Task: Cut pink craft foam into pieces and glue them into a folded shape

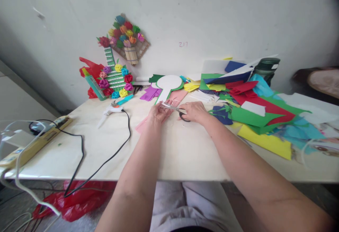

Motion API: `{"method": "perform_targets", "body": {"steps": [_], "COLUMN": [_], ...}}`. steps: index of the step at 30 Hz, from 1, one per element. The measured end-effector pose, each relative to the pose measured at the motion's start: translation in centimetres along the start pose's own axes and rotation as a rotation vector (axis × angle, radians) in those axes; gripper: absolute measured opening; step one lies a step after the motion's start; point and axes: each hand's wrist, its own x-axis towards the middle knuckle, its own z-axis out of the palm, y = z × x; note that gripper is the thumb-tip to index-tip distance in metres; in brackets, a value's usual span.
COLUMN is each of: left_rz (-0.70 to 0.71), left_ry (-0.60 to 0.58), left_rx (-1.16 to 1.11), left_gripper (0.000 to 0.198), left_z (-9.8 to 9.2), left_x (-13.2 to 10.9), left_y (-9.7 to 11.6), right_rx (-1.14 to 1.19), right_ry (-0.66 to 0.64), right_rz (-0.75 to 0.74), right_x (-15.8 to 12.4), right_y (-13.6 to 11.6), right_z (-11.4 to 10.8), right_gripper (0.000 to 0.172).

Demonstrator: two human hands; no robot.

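Over the middle of the table, my right hand (194,112) grips a pair of scissors (184,116) by the black handles. The metal blades point left, reaching across the fingers of my left hand (157,112). My left hand is closed, palm turned up, around a small pale piece at the blades that is too blurred to name. Pink paper (179,97) lies under and behind the hands. Just beyond them is a white round shape with a stem (169,82), edged in green.
A white glue gun (112,109) with a black cord lies left, near a power strip (45,138). Behind stand a glue bottle (94,86) and a green striped model with paper flowers (116,78). Coloured sheets (265,143) and a dark bottle (266,69) crowd the right.
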Motion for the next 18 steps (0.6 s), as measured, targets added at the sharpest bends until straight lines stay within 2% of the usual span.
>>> {"method": "perform_targets", "body": {"steps": [8,18], "left_rz": [-0.004,0.014], "left_ry": [-0.009,-0.004], "left_rx": [-0.029,-0.018], "left_gripper": [0.014,0.013], "left_z": [-0.02,-0.06], "left_x": [0.29,0.39], "left_y": [0.07,0.10], "right_rx": [-0.068,-0.104], "right_ry": [0.033,0.048], "right_rz": [-0.025,-0.044], "right_x": [0.02,0.24], "right_y": [-0.10,0.01], "right_z": [-0.44,-0.20], "right_gripper": [0.047,0.043]}}
